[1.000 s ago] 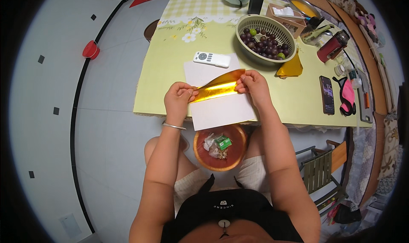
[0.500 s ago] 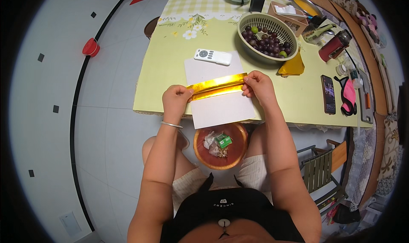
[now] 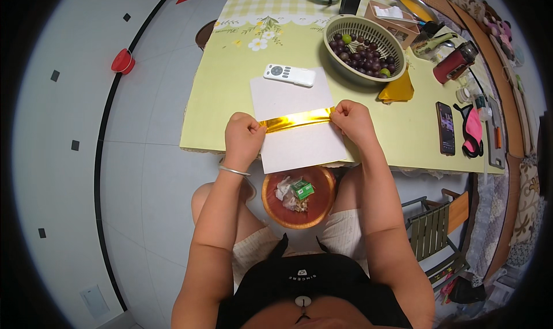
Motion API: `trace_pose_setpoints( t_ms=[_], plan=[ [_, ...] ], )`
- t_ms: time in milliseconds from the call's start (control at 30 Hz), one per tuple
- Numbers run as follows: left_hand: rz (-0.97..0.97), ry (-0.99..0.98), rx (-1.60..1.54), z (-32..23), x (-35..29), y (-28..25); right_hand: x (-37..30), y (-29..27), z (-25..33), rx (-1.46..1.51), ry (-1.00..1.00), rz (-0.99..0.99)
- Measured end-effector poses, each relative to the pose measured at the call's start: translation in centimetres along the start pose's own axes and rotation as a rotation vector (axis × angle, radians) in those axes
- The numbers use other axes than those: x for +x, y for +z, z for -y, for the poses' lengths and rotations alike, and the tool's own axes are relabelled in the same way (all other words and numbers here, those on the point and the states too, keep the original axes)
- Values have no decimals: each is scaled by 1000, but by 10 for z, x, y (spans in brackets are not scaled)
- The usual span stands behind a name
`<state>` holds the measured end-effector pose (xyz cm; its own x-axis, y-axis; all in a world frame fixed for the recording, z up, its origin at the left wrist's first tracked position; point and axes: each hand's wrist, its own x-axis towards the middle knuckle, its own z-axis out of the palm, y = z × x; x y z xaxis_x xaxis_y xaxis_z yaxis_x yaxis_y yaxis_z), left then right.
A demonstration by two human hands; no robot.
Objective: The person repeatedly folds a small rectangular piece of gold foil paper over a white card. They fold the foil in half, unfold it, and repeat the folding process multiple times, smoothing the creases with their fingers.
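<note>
A strip of shiny gold foil paper (image 3: 297, 120) stretches across a white sheet (image 3: 302, 150) at the table's near edge. My left hand (image 3: 243, 135) pinches the strip's left end, and my right hand (image 3: 352, 121) pinches its right end. The strip looks folded lengthwise into a narrow band. At the top of the white sheet lies a white remote control (image 3: 290, 75). More gold foil paper (image 3: 397, 88) sits to the right, partly under a basket of grapes.
The slatted basket (image 3: 332, 51) of dark grapes stands beyond my right hand. Further right are a phone (image 3: 445, 128), a pink and black eye mask (image 3: 472, 131) and a red flask (image 3: 454, 63). Below the table edge, between my legs, is a round bin (image 3: 269, 211) with rubbish.
The two visible gold bands have come together into one narrower strip. Both hands have shifted slightly and still pinch the ends.
</note>
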<state>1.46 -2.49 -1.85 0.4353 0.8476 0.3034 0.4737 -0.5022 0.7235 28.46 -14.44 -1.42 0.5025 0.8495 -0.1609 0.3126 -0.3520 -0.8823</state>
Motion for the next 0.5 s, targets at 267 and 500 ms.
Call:
trace_pose_setpoints(
  t_ms=[267, 500],
  plan=[
    [79, 373, 348, -25, 2, -2, -8, 6, 10, -349, -80, -100],
    [268, 498, 504, -16, -4, 9, -21, 36, 17, -735, -767, -353]
  ],
)
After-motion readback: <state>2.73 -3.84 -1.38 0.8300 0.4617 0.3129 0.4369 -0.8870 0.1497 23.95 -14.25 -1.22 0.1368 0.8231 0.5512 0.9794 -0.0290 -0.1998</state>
